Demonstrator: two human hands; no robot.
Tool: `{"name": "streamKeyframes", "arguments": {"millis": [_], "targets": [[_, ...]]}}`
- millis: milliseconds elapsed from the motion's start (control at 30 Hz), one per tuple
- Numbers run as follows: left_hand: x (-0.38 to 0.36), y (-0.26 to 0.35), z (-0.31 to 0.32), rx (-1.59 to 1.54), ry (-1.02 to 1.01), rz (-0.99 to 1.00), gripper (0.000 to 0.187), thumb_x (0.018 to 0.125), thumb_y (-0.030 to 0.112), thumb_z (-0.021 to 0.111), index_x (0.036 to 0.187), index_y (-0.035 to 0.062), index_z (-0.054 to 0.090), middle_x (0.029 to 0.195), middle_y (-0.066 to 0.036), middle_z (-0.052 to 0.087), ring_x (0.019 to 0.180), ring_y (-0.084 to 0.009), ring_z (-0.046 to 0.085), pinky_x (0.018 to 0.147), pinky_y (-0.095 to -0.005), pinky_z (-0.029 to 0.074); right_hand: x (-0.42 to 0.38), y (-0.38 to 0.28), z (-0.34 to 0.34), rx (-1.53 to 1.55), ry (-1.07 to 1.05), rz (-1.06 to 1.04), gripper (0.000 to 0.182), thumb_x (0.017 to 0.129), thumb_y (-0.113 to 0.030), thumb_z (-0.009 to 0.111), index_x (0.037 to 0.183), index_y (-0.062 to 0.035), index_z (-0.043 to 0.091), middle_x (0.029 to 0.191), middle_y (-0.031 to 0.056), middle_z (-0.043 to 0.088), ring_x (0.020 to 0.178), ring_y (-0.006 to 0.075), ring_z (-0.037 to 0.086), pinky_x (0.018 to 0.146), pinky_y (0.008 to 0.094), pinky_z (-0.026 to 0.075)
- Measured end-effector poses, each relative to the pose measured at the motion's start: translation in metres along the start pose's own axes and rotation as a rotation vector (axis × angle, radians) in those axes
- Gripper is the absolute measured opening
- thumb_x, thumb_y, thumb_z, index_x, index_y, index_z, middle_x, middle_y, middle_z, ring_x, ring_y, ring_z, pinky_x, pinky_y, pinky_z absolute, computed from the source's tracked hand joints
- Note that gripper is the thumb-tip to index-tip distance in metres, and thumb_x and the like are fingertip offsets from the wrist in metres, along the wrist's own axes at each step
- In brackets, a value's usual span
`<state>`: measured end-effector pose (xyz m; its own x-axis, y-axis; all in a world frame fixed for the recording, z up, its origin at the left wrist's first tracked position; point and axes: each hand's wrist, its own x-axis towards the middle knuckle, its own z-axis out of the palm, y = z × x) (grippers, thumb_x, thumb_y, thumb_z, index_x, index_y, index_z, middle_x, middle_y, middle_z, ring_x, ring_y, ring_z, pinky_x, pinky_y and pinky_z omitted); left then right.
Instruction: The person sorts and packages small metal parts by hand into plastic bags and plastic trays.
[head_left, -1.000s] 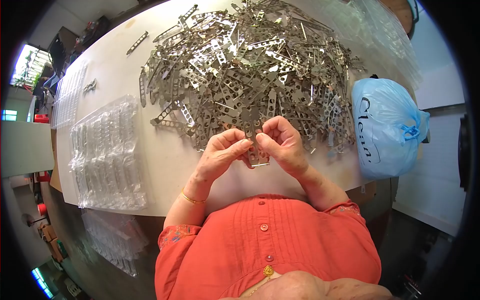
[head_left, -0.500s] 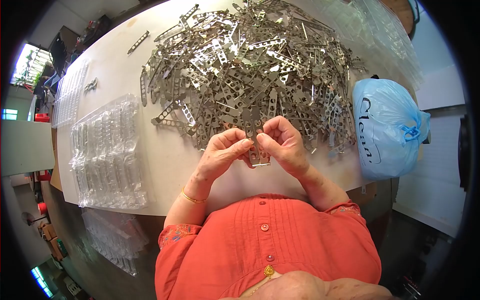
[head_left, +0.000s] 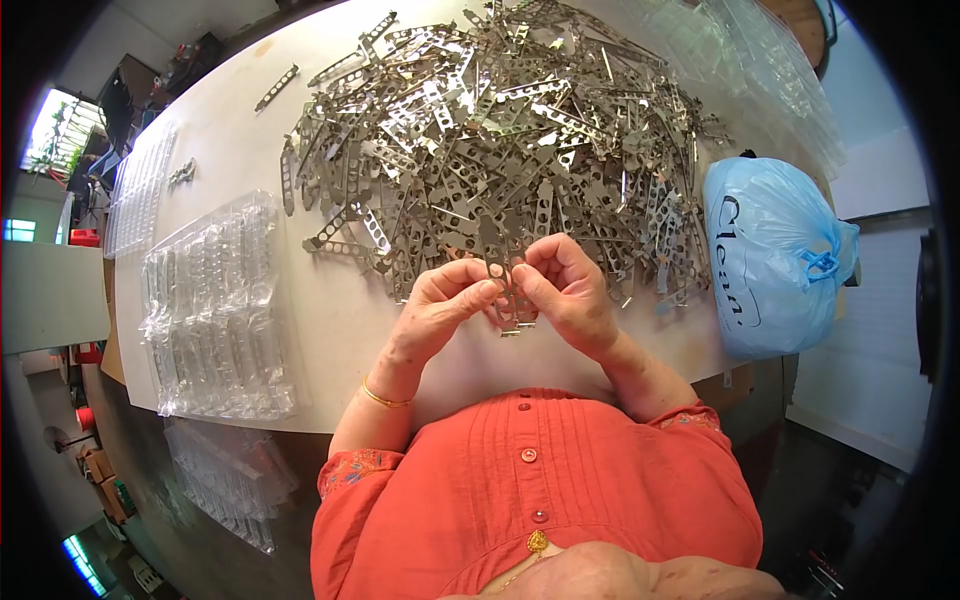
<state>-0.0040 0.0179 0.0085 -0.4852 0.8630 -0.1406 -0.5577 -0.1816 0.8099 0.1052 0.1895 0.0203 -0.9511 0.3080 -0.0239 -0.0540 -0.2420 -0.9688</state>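
Just in front of my chest, my left hand (head_left: 448, 304) pinches a flat metal strip with round holes (head_left: 492, 243) between thumb and fingers. My right hand (head_left: 572, 298) is closed on a second similar strip right beside it. The two strips stand nearly side by side, their lower ends showing below my fingertips at slightly different heights. Beyond my hands lies a large heap of the same perforated metal strips (head_left: 470, 150). Parts of the held strips are hidden by my fingers, and their upper ends blend with the heap.
A clear plastic tray (head_left: 215, 310) with pockets lies at the left, another tray (head_left: 142, 195) behind it. Small metal pieces (head_left: 182, 173) and one loose strip (head_left: 277, 87) are near them. A tied blue bag (head_left: 775, 260) marked "Clean" stands right; clear plastic (head_left: 750, 70) lies at the back right.
The two strips have shifted against each other, so their lower ends are now offset, the left one lower. Both hands stay in nearly the same place.
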Motion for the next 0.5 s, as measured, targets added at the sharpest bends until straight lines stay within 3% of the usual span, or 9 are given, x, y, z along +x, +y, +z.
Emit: {"name": "streamKeyframes", "arguments": {"millis": [67,233,500], "targets": [[0.002,-0.004,-0.004,0.062,-0.091,0.054,0.017,0.100,0.017,0.064,0.103,0.0005,0.067,0.095,-0.005,0.068,0.081,-0.0143,0.068,0.072,-0.0294,0.056,-0.001,0.004,0.001,-0.014,-0.014,0.001,0.008,0.099,-0.004,0.062,0.104,-0.0025,0.056,0.081,-0.0002,0.064,0.069,0.0031,0.061,0.059,0.0197,0.050],[0.000,0.002,0.004,0.140,-0.043,0.104,0.016,0.101,0.014,0.063,0.095,-0.0010,0.065,0.098,-0.006,0.061,0.085,-0.0165,0.066,0.077,-0.0315,0.055,0.000,0.011,0.001,-0.235,-0.077,-0.107,0.009,0.100,-0.005,0.062,0.108,-0.0020,0.059,0.084,-0.0002,0.064,0.072,0.0035,0.061,0.061,0.0197,0.051],[0.000,-0.002,0.003,0.329,0.019,0.155,0.013,0.099,0.011,0.065,0.097,-0.0025,0.066,0.102,-0.006,0.060,0.087,-0.0147,0.064,0.079,-0.0298,0.054,-0.001,0.000,0.005,-0.106,-0.066,-0.081,0.008,0.100,-0.006,0.062,0.105,-0.0015,0.059,0.086,0.0007,0.064,0.075,0.0043,0.062,0.063,0.0208,0.052]]}}
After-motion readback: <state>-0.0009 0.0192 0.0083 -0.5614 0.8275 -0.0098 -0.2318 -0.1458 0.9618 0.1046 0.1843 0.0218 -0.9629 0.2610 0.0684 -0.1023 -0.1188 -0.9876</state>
